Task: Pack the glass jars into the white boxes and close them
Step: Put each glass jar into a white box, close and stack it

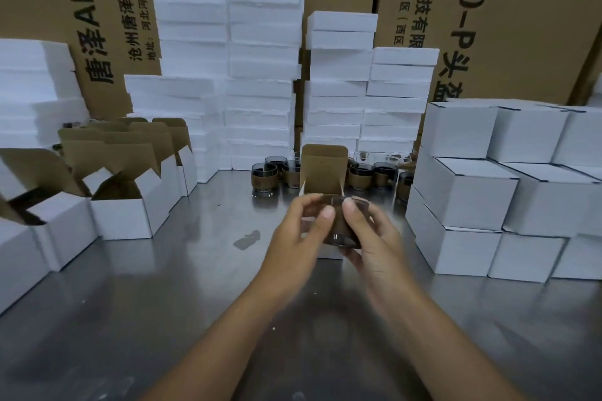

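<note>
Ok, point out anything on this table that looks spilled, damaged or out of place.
A dark smear on the steel table, left of the left hand, which holds a glass jar with the right hand. It looks like a stain or residue; which, I cannot tell. Nothing else stands out.

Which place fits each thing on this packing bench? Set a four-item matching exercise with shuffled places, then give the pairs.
1 closed white boxes
2 open white boxes
3 loose glass jars
4 held jar

A between left hand and right hand
B stacked on the right
C on the left, flaps up
D standing on the table, centre back

Pairs: 1-B, 2-C, 3-D, 4-A
</note>
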Action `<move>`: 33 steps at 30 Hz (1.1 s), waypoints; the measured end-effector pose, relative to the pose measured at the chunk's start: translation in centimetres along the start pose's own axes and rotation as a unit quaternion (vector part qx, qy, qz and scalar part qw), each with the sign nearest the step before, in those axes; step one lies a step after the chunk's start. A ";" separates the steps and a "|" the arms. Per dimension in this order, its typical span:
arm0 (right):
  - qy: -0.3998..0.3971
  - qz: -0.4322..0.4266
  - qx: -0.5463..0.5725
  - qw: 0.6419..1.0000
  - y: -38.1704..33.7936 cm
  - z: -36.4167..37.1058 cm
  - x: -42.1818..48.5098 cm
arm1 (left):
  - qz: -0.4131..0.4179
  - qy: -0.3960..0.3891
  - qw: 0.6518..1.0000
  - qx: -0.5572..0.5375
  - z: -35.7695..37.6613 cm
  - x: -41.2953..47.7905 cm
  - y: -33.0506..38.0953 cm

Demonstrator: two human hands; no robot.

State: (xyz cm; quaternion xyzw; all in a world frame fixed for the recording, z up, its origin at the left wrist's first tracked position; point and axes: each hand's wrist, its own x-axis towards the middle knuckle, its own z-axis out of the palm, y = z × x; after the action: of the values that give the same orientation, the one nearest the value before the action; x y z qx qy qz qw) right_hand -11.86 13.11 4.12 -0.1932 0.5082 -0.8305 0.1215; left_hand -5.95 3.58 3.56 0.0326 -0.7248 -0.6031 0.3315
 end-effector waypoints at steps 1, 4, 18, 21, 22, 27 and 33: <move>-0.004 -0.001 -0.005 1.000 0.3 0.1 -0.1 | -0.011 -0.022 1.000 -0.012 0.2 -0.1 0.0; 0.003 -0.007 -0.024 1.000 0.7 0.1 -0.1 | -0.039 -0.025 0.997 -0.062 0.3 0.1 -0.2; 0.003 -0.024 -0.060 0.998 1.5 -0.3 0.4 | -0.082 -0.010 0.986 -0.144 -0.1 0.6 -0.7; -0.006 -0.058 -0.097 0.994 1.9 0.3 0.0 | -0.073 0.007 0.986 -0.152 -0.1 0.7 -0.6; -0.013 -0.066 -0.117 0.991 2.0 0.3 -0.1 | -0.071 0.009 0.985 -0.155 -0.2 0.7 -0.7; 0.020 -0.057 -0.105 0.993 1.9 0.1 0.2 | -0.081 -0.010 0.985 -0.149 -0.7 1.1 -1.0; 0.030 0.128 0.130 0.983 0.6 -0.3 0.8 | -0.086 -0.011 0.989 -0.120 -0.9 1.2 -1.6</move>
State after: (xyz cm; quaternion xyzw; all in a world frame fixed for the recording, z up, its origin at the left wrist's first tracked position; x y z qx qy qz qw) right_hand -12.74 12.80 3.62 -0.0847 0.4199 -0.8724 0.2356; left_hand -7.02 1.84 2.71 0.0485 -0.6453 -0.7121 0.2723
